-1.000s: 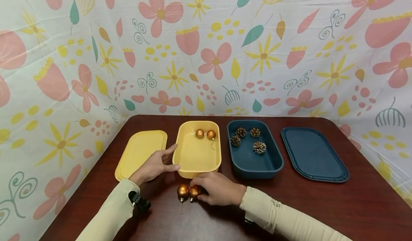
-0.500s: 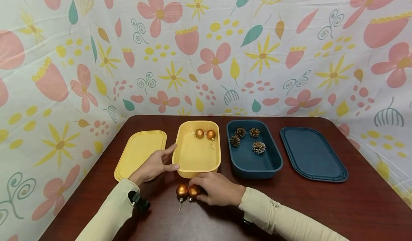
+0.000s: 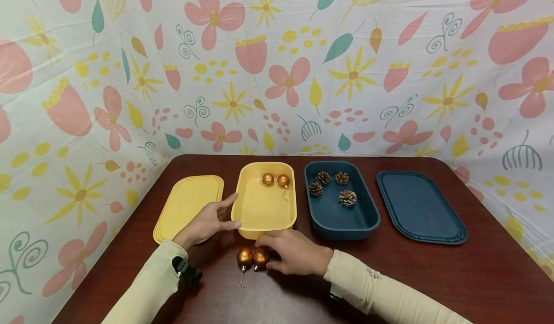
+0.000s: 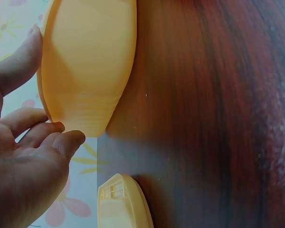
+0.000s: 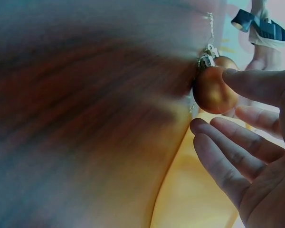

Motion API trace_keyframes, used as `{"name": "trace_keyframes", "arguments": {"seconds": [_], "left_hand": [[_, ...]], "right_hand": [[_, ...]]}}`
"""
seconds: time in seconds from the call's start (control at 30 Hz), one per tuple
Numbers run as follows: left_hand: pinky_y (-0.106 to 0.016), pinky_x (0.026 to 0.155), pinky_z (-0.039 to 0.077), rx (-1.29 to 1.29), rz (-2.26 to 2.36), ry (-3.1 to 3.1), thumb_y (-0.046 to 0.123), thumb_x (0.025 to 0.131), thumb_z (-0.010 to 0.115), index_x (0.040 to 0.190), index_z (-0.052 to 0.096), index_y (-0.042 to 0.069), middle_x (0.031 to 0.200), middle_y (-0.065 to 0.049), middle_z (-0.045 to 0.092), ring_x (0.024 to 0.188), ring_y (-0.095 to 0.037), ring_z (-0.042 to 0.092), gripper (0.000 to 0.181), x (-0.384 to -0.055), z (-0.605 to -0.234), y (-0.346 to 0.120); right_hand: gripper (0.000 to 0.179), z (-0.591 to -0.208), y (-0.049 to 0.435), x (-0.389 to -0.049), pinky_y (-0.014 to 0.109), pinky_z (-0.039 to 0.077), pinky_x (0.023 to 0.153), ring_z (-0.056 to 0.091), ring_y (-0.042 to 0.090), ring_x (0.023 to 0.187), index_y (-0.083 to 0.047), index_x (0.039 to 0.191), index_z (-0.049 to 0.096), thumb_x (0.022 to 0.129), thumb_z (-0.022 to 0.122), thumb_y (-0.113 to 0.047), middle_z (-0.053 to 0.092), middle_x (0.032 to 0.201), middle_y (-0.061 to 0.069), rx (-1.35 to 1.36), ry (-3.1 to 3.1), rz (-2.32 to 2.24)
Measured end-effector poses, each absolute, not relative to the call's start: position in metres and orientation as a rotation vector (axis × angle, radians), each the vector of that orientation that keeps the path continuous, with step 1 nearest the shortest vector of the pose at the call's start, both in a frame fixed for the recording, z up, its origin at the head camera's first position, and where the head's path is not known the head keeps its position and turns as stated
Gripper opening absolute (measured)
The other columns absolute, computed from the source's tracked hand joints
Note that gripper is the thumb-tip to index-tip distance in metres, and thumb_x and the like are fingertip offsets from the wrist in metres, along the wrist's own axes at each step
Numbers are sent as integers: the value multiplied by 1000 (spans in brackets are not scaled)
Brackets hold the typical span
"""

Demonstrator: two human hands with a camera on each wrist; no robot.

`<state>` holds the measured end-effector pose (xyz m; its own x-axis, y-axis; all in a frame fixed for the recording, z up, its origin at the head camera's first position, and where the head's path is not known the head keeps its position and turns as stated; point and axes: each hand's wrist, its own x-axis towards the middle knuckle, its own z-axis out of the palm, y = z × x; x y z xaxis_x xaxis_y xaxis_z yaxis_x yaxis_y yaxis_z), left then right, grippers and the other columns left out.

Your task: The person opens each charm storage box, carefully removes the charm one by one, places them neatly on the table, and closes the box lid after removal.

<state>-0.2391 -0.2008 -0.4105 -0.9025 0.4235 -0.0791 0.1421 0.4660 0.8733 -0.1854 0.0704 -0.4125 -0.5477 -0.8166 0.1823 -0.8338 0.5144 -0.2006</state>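
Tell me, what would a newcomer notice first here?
Probably the pink-and-yellow floral cloth behind the table. Next, a yellow tub with two copper baubles and, to its right, a blue tub with four pinecones. In front of the yellow tub, the right hand is at two more copper baubles, while the left hand touches the tub's left side.

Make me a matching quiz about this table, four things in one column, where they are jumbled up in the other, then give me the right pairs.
Things
1. pine cones
2. yellow lid
3. dark blue lid
4. left hand

Places
A. lying flat to the right of the dark blue box
B. touching the side of the yellow box
C. inside the dark blue box
D. lying flat to the left of the yellow box

Right pairs: 1-C, 2-D, 3-A, 4-B
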Motion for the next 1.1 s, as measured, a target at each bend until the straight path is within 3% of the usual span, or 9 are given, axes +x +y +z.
{"name": "trace_keyframes", "arguments": {"seconds": [0.2,0.47,0.73,0.93,1.1], "left_hand": [[-56,122,28,473,1420,2426,19,92,74,160,22,7,169,-10,17,155,-37,17,87,-238,-410,-200],[-58,122,27,495,1425,2422,21,92,74,160,21,6,169,-13,16,155,-39,17,87,-239,-411,-201],[-55,122,28,491,1403,2439,21,93,74,160,21,7,169,-12,16,154,-39,20,87,-239,-413,-202],[-57,122,28,503,1406,2441,22,92,74,160,22,6,168,-15,17,154,-40,20,87,-239,-411,-203],[-55,122,29,502,1406,2432,22,92,75,160,21,6,169,-15,17,155,-38,19,88,-240,-409,-202]], "right_hand": [[40,-410,71,-186,18,54,79,61,0,92,-16,121,67,85,82,-25,69,112,-6,1470,-2697,421],[38,-404,71,-186,15,49,71,57,1,82,-15,120,67,86,80,-24,69,105,-4,1490,-2696,424],[32,-386,71,-193,11,53,73,70,5,81,-10,116,69,87,79,-19,74,105,1,1608,-2688,527],[27,-356,67,-210,15,57,78,72,3,85,-7,114,71,89,77,-16,76,106,5,1761,-2716,651],[30,-322,64,-238,24,61,80,73,5,87,-7,118,70,91,75,-18,75,110,8,1708,-2739,728]]}}
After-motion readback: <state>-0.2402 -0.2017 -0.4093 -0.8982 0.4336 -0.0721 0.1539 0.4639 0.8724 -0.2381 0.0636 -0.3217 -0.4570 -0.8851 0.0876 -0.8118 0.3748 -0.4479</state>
